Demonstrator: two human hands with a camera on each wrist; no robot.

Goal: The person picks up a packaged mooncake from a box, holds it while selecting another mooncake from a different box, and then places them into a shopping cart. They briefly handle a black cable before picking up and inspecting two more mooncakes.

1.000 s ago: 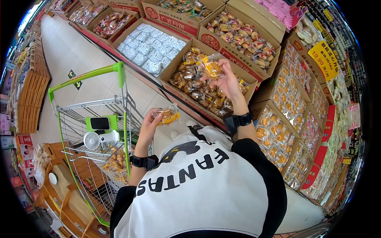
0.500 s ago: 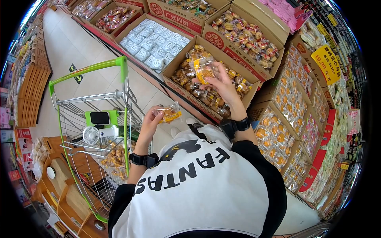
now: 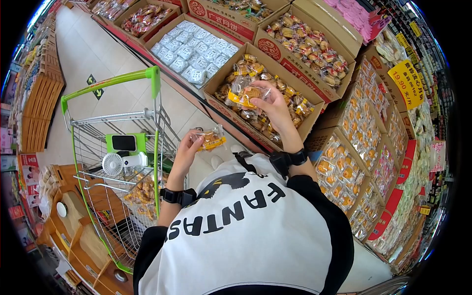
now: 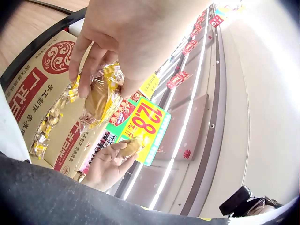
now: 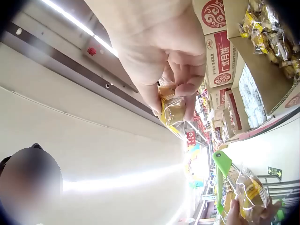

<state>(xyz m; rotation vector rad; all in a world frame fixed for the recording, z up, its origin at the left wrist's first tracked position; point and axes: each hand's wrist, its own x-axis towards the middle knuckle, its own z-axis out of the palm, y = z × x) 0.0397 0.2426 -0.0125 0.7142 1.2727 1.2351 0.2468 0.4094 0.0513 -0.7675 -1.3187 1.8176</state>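
My left hand (image 3: 187, 151) holds a mooncake (image 3: 212, 140) in a clear wrapper with a yellow band, between the cart and the display. In the left wrist view, fingers and thumb grip this mooncake (image 4: 98, 99) at its sides. Over an open carton (image 3: 221, 101) of similar wrapped mooncakes, my right hand (image 3: 276, 109) holds a second wrapped mooncake (image 3: 246, 95), also banded in yellow. The right wrist view shows the thumb and fingers pinching that mooncake (image 5: 174, 111); part of it is hidden behind the fingers.
A green-handled shopping cart (image 3: 110, 83) stands at the left, carrying a phone (image 3: 124, 143), a small white fan (image 3: 113, 164) and a bag of wrapped goods (image 3: 142, 194). White packets (image 3: 201, 51) fill the neighbouring carton. Further stacked cartons (image 3: 339, 169) flank my right side.
My right hand has moved slightly left and down over the carton, and the mooncake in it has turned. The left hand keeps its mooncake in nearly the same place.
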